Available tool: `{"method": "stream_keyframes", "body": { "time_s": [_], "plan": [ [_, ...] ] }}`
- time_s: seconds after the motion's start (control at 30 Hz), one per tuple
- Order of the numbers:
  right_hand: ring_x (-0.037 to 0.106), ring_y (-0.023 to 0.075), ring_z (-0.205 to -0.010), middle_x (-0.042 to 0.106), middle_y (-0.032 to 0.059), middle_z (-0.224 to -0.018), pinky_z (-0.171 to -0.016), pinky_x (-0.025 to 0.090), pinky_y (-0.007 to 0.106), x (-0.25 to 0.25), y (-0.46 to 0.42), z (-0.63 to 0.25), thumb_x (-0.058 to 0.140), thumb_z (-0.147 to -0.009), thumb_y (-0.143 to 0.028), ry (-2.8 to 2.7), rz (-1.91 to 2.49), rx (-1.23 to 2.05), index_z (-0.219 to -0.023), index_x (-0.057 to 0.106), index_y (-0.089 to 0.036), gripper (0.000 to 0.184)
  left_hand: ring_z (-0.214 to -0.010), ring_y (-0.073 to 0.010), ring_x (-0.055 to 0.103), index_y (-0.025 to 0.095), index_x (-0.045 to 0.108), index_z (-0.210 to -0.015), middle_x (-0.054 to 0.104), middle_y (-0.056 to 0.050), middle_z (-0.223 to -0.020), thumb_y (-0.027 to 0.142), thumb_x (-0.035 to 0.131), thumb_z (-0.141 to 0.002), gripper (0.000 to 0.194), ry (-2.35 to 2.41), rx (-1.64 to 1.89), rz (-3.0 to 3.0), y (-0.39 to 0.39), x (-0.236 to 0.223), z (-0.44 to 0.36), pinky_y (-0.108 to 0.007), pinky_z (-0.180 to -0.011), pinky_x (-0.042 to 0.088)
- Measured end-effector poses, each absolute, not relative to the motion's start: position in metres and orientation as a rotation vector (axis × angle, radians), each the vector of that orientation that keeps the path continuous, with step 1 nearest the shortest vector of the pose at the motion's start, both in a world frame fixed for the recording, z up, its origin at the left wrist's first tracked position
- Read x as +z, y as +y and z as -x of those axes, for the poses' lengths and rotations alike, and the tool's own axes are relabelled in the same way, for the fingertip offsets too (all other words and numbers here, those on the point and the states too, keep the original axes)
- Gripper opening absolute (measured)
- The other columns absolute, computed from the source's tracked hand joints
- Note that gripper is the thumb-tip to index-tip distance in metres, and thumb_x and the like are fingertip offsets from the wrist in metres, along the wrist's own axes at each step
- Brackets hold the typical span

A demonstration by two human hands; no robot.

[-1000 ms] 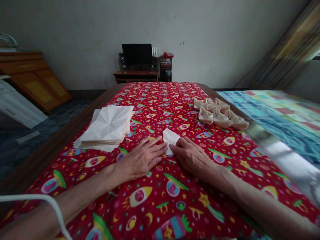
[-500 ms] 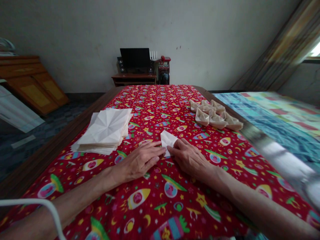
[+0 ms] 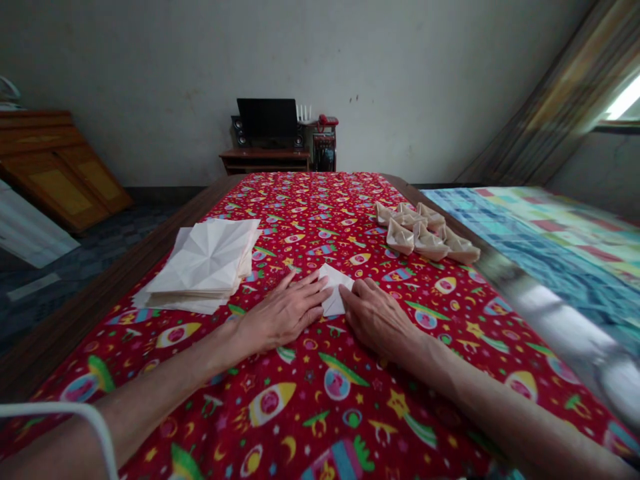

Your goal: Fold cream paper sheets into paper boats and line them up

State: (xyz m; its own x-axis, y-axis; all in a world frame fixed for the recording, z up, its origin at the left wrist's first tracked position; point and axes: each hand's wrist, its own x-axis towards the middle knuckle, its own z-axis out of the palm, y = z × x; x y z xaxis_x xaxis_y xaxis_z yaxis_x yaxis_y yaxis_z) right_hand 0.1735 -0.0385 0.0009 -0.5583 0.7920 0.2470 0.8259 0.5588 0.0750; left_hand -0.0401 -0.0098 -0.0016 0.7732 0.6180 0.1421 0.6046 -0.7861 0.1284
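Note:
A small folded sheet of white paper (image 3: 334, 300) lies on the red patterned cloth (image 3: 320, 220) between my hands. My left hand (image 3: 291, 308) rests flat with its fingers stretched out, the tips on the paper's left edge. At the paper's right side, my right hand (image 3: 371, 312) has its fingers curled and grips the edge, with the thumb on top. To the left is a stack of creased white paper sheets (image 3: 205, 260). Several folded paper boat-like shapes (image 3: 431, 241) stand in two rows at the right.
A dark wooden table edge (image 3: 165, 243) runs along the left of the cloth. Beyond the table are a monitor (image 3: 267, 119) on a desk and a wooden cabinet (image 3: 65, 170). A bed (image 3: 540, 233) stands at the right. A white cable (image 3: 95, 417) crosses the lower left corner.
The fingers of my left hand have spread and flattened over the paper's left side. My right fingers have curled in more, and more of the paper's face shows. The view has shifted slightly.

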Motion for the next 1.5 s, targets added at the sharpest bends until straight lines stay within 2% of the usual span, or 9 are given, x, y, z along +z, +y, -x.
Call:
{"method": "stream_keyframes", "body": {
  "time_s": [0.2,0.4,0.53,0.6,0.7,0.8,0.9,1.1,1.5],
  "plan": [
    [0.05,0.0228,-0.082,0.057,0.0105,-0.087,-0.072,0.041,0.032,0.002,-0.039,-0.173,0.044,-0.088,-0.015,-2.613,1.411,-0.297,-0.105,0.057,-0.012,0.021,-0.137,-0.0207,0.028,0.026,0.029,-0.143,0.038,-0.005,-0.145,0.033,0.031,-0.098,0.046,0.84,0.264,-2.894,-0.031,0.0,0.046,-0.048,-0.114,0.013],
    [0.05,0.023,-0.084,0.057,0.0108,-0.088,-0.074,0.041,0.032,0.001,-0.041,-0.173,0.042,-0.089,-0.015,-2.607,1.42,-0.305,-0.11,0.055,-0.011,0.026,-0.132,-0.0194,0.038,0.024,0.041,-0.136,0.046,-0.005,-0.14,0.029,0.034,-0.097,0.04,0.776,0.313,-2.882,-0.037,0.004,0.052,-0.044,-0.113,0.02],
    [0.049,0.0202,-0.08,0.056,0.0084,-0.085,-0.072,0.04,0.03,-0.002,-0.041,-0.174,0.041,-0.091,-0.017,-2.552,1.395,-0.258,-0.104,0.057,-0.013,0.021,-0.105,-0.0168,0.059,0.021,0.068,-0.099,0.068,-0.004,-0.109,0.026,0.039,-0.095,0.03,0.714,0.547,-2.755,-0.015,0.009,0.038,-0.034,-0.098,0.039],
    [0.049,0.0184,-0.077,0.055,0.0066,-0.083,-0.068,0.039,0.029,-0.003,-0.042,-0.177,0.04,-0.093,-0.021,-2.497,1.391,-0.189,-0.099,0.058,-0.016,0.019,-0.086,-0.0148,0.061,0.019,0.068,-0.08,0.069,-0.003,-0.086,0.026,0.045,-0.093,0.027,0.716,0.587,-2.671,0.003,0.01,0.027,-0.028,-0.085,0.044],
    [0.049,0.0189,-0.082,0.055,0.007,-0.089,-0.071,0.04,0.03,-0.005,-0.045,-0.185,0.045,-0.092,-0.03,-2.347,1.402,-0.124,-0.102,0.055,-0.018,0.019,-0.075,-0.0139,0.057,0.017,0.062,-0.07,0.062,-0.001,-0.073,0.023,0.06,-0.083,0.014,0.771,0.562,-2.632,0.028,0.009,0.01,-0.026,-0.074,0.044],
    [0.048,0.021,-0.09,0.054,0.0089,-0.097,-0.078,0.04,0.033,-0.006,-0.048,-0.194,0.051,-0.089,-0.037,-2.213,1.412,-0.096,-0.106,0.051,-0.017,0.026,-0.07,-0.0129,0.052,0.016,0.058,-0.071,0.056,0.001,-0.074,0.025,0.072,-0.071,0.016,0.86,0.564,-2.59,0.045,0.007,0.002,-0.023,-0.064,0.041],
    [0.049,0.0202,-0.087,0.053,0.0074,-0.093,-0.08,0.04,0.033,-0.005,-0.048,-0.197,0.051,-0.089,-0.036,-2.2,1.428,-0.057,-0.097,0.052,-0.018,0.02,-0.07,-0.0129,0.049,0.017,0.055,-0.073,0.052,0.002,-0.075,0.03,0.076,-0.066,0.026,0.917,0.568,-2.585,0.051,0.006,0.002,-0.023,-0.062,0.039],
    [0.051,0.0184,-0.081,0.055,0.0059,-0.086,-0.074,0.041,0.03,-0.003,-0.044,-0.194,0.049,-0.091,-0.037,-2.194,1.434,-0.026,-0.087,0.052,-0.019,0.018,-0.07,-0.0122,0.048,0.017,0.056,-0.077,0.051,0.001,-0.078,0.033,0.068,-0.075,0.02,0.848,0.565,-2.536,0.048,0.001,0.006,-0.023,-0.061,0.039],
    [0.053,0.0145,-0.071,0.059,0.0026,-0.076,-0.068,0.036,0.027,-0.018,-0.03,-0.19,0.051,-0.088,-0.033,-2.094,1.478,-0.006,-0.075,0.055,-0.019,0.02,-0.073,-0.0126,0.048,0.017,0.055,-0.078,0.049,0.002,-0.081,0.034,0.067,-0.077,0.021,0.774,0.606,-2.534,0.051,-0.005,0.01,-0.024,-0.064,0.039]
  ]
}}
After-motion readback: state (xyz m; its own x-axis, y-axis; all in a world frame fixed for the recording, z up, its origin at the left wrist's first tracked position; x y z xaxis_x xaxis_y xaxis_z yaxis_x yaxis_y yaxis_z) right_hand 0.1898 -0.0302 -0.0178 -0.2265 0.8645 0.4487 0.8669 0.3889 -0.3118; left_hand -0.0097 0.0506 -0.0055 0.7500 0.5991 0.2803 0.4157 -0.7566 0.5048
